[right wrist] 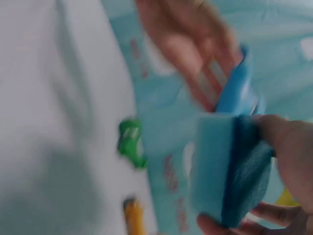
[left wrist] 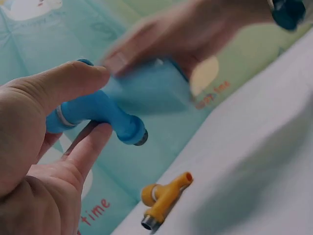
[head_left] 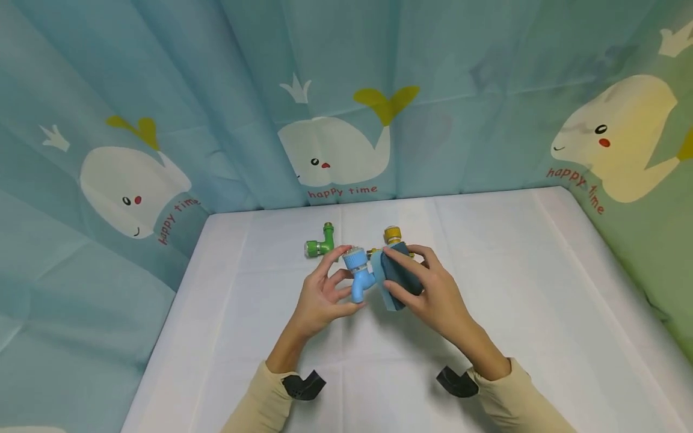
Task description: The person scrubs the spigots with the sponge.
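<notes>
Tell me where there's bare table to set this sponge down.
The white table is bare from the right hand across to its right edge, and from the green tap to its left edge. Crowded: the middle, around the yellow tap, with the sponge, blue tap and left hand in front.

Left hand (head_left: 323,297) holding a blue tap (head_left: 362,280) between its fingers; right hand (head_left: 440,294) gripping a light-and-dark-blue block (head_left: 400,276) against or just beside it. Beyond, on the white surface (head_left: 243,337): a green tap (head_left: 323,245), at left, and a yellow tap (head_left: 393,234), partly hidden. Background: curtain (head_left: 460,156) printed with pale whales (head_left: 335,150).
</notes>
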Motion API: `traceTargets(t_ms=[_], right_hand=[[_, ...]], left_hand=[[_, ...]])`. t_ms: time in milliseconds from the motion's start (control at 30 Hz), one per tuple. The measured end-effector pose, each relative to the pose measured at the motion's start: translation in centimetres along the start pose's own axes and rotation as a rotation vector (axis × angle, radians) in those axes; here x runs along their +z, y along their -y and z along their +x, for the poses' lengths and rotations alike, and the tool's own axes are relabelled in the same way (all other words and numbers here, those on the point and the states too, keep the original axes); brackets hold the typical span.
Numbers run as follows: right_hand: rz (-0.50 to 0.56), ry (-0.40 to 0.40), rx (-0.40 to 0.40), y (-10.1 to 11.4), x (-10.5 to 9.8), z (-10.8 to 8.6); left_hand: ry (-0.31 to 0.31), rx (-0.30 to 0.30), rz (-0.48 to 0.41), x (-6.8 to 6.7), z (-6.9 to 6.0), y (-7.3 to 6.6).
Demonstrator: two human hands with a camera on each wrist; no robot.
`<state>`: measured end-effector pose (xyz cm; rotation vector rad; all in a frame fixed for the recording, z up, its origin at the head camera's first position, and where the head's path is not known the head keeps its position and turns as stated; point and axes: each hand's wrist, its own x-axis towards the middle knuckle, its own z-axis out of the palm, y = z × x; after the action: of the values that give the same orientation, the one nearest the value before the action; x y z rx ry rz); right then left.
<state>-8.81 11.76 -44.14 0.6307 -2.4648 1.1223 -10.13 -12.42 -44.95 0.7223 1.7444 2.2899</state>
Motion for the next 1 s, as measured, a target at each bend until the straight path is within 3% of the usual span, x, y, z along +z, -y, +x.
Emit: traceTargets(t_ms=[133, 333, 500, 667, 867, 933, 1000], right_hand=[[0.05, 0.014, -0.002, 1.1, -0.3, 0.5], [-0.059, 0.156, 0.054, 0.5, -1.4, 0.5], [-0.038, 0.211, 0.028, 0.3, -1.9, 0.6], [-0.134, 0.276, 0.033, -0.3, -2.5, 0.5], [0.028, 0.398, 0.05, -0.8, -3.2, 1.1], [-0.013, 0.421, 0.045, -0.9, -3.3, 1.2], [-0.098, 0.397, 0.058, -1.1, -3.3, 1.1]], left_hand=[[0.059, 0.023, -0.008, -0.1, 0.0, -0.2], [0.146, 0.054, 0.113, -0.2, -0.4, -0.2], [0.155, 0.059, 0.108, -0.4, -0.5, -0.3], [0.186, 0.03, 0.133, -0.4, -0.5, -0.6], [0.215, 0.033, 0.228, -0.2, -0.3, -1.0], [0.225, 0.026, 0.248, -0.1, -0.2, -1.1], [0.234, 0.013, 0.256, -0.1, -0.3, -1.1]])
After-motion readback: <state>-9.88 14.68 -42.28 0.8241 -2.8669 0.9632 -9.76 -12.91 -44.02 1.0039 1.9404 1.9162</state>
